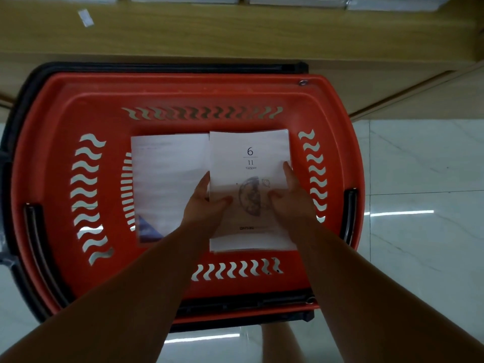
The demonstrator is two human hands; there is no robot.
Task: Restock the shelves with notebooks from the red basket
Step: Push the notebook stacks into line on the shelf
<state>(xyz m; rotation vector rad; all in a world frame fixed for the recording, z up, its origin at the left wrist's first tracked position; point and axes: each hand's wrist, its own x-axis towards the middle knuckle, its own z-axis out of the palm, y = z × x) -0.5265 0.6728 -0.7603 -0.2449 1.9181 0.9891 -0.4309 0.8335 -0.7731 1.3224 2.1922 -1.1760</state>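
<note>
The red basket (pixel 65 121) stands on the floor below me. Inside it lie two white notebook stacks side by side. The right stack of notebooks (pixel 248 153) has a cover printed "6 / 11 Tuesday" with a round drawing. My left hand (pixel 207 203) grips its left edge, thumb on the cover. Its right edge is gripped by my right hand (pixel 290 195). The left stack of notebooks (pixel 167 179) lies flat and untouched, a blue corner showing at its near end.
A low wooden shelf (pixel 235 35) runs across the top, with several white wrapped stacks (pixel 296 0) along its back. A small white paper slip (pixel 86 17) lies on it. The basket's black handles frame the rim. Glossy white floor tiles (pixel 419 166) lie to the right.
</note>
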